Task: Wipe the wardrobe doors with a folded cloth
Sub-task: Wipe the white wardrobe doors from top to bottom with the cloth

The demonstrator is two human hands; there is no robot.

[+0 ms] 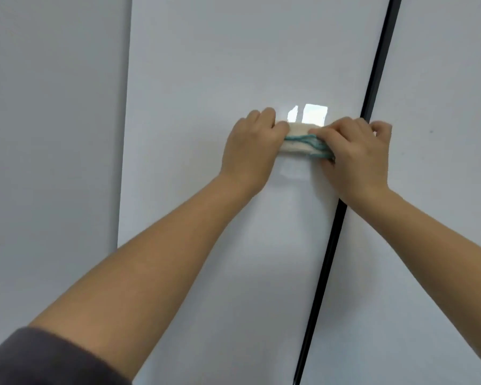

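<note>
A folded cream cloth (299,141) with a teal edge is held in front of the glossy white wardrobe door (206,79). My left hand (252,150) grips the cloth's left end with curled fingers. Its right end is pinched by my right hand (356,154), which covers part of the teal edge. Both hands are level with each other, just left of the dark gap (372,87) between the doors. Whether the cloth touches the door I cannot tell.
A second white door (442,107) lies right of the dark gap. A grey wall or side panel (53,120) runs along the left. A bright window reflection (308,113) shines on the door just above the cloth.
</note>
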